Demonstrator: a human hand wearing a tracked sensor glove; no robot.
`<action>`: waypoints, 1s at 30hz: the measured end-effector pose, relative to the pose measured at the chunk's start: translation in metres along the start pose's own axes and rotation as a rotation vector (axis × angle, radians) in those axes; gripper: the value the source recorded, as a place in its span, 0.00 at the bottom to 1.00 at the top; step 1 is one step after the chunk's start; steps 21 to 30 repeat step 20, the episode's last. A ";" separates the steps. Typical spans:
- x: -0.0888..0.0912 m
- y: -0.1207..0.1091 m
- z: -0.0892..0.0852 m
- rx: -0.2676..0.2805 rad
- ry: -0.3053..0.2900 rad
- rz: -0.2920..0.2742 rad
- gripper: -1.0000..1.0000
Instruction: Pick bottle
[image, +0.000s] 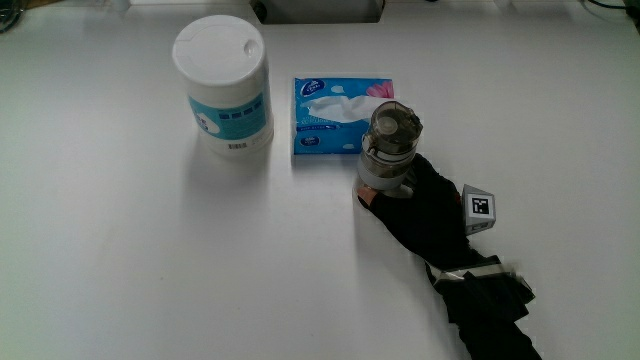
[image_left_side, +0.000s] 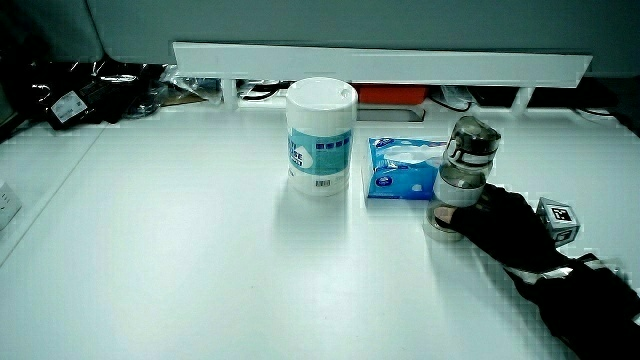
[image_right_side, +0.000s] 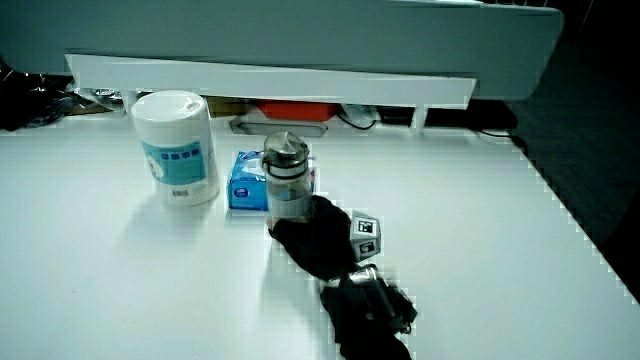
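A small clear bottle (image: 388, 146) with a grey cap stands upright on the white table (image: 150, 260), right beside the blue tissue pack (image: 335, 114). It shows in both side views, bottle (image_left_side: 462, 170) and bottle (image_right_side: 287, 184). The hand (image: 420, 200) in its black glove is wrapped around the bottle's lower part, on the side nearer the person, with the fingers closed on it. The patterned cube (image: 479, 208) sits on the back of the hand. The hand (image_left_side: 505, 225) and hand (image_right_side: 318, 235) cover the bottle's base.
A white wipes canister (image: 222, 86) with a blue label stands beside the tissue pack, apart from the bottle. A low white partition (image_left_side: 380, 62) runs along the table's edge farthest from the person, with cables and a red item under it.
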 end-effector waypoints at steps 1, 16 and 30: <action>-0.001 0.000 0.001 -0.008 -0.006 0.005 1.00; -0.063 -0.011 -0.010 -0.097 -0.035 0.168 1.00; -0.083 -0.021 -0.027 -0.162 -0.014 0.222 1.00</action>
